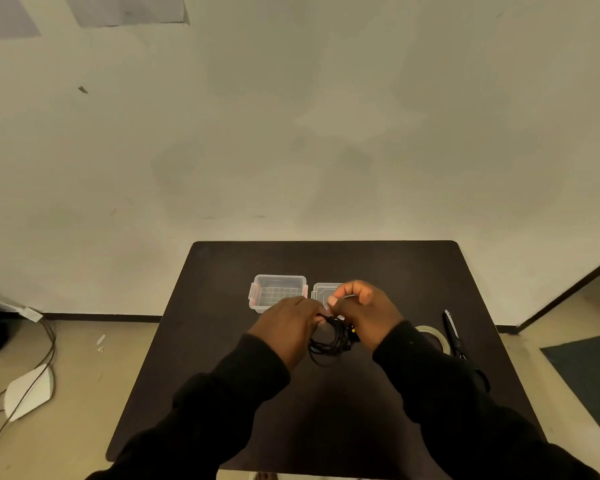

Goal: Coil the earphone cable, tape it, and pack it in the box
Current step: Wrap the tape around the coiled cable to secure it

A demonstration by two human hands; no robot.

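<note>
Cable (329, 341), coiled in black loops, hung above the table (326, 410) centre, gripped at its top by the left hand (288, 323) and pinched by the right hand (364, 306), probably for taping. Box (278, 293) waited open at 12 o'clock; tape (433, 336) at 3 o'clock.

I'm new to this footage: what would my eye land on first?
Two hands, the left hand and right hand, meet mid-table, holding a coiled black earphone cable. Just behind sits an open clear plastic box; a tape roll and scissors lie to the right.
</note>
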